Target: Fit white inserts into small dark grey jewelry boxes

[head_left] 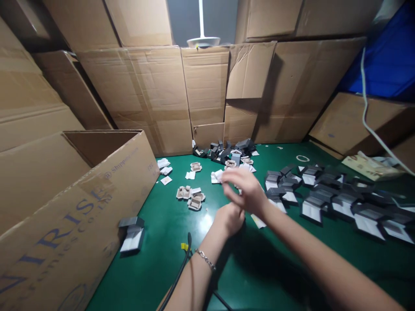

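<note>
Low over the middle of the table, my left hand [231,219] is closed, and its fingers are turned away, so what they hold, if anything, is hidden. My right hand [246,190] is just above and beyond it, slightly blurred, with fingers stretched leftward and the thumb apart. Nothing shows between them. Near its fingertips lies a white folded card piece [216,177]. Left of the hands, small grey-brown card trays with white edges [195,201] lie in a loose group. Partly behind my right forearm are black boxes with white flaps [275,192].
Many dark open boxes [311,211] cover the right side of the green table [162,276]. A jumbled dark pile [223,151] lies at the back. One open box [132,235] sits beside the large carton [81,216]. A black cable [184,263] crosses my left forearm.
</note>
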Tool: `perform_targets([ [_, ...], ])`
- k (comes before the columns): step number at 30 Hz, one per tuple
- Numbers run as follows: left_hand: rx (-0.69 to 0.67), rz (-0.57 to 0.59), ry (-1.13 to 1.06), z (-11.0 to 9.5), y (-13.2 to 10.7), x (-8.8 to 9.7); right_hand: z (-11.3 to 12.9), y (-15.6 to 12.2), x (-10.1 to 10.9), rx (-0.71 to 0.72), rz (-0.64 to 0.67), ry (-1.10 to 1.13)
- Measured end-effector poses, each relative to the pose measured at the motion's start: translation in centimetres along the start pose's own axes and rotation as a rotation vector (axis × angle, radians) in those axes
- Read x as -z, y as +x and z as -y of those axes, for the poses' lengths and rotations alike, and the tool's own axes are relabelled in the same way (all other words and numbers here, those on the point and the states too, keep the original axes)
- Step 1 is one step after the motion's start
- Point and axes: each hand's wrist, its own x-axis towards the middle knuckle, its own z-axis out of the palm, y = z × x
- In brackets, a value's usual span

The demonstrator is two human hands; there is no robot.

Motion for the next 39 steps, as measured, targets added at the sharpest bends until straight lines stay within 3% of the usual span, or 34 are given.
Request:
perform_targets([
  [3, -0.06, 0.13, 0.272, -1.0, 0.4, 1.4, -7.7, 7.0, -1.5, -0.284, 0.006, -0.128],
  [6, -0.05, 0.103, 0.426, -1.9, 1.0, 2.7, -13.4, 10.9, -3.8, -0.562, 0.241, -0.245],
  [8, -0.02, 0.037, 0.393, -1.9, 1.3, 3.3, -15.6, 12.1, -5.3, -0.63, 0.362, -0.272],
  [12, -0.014, -0.07, 0.308, -1.4, 1.9, 3.8, -17.3, 13.2, -7.2, -0.617, 0.41, -0.256],
  [17, -0.065, -0.197, 0.178, -0.9, 2.2, 3.9, -16.4, 14.4, -6.8, -0.558, 0.316, -0.215],
  [20, -0.061, -0.298, 0.074, -0.8, 2.3, 3.7, -15.2, 13.5, -5.0, -0.477, 0.054, -0.028],
  [22, -0.032, -0.326, -0.011, -0.6, 2.3, 3.2, -14.3, 11.4, -3.6, -0.456, -0.159, 0.152],
  [25, 0.059, -0.259, -0.177, -0.4, 2.4, 2.2, -12.3, 6.8, -2.3, -0.611, -0.38, 0.476],
  [28, 0.208, -0.125, -0.403, -0.3, 2.4, 1.2, -9.4, 2.2, -2.5, -0.773, -0.357, 0.655],
  [32, 0.333, 0.059, -0.714, -0.7, 2.3, 0.4, -5.3, -0.8, -4.5, -0.725, -0.196, 0.591],
  [35, 0.33, -0.015, -0.839, -0.7, 2.2, 0.3, -3.5, -1.7, -6.1, -0.634, -0.127, 0.51],
  [39, 0.249, -0.218, -0.805, 0.0, 2.7, 0.6, -2.8, -3.5, -8.1, -0.498, -0.224, 0.521],
])
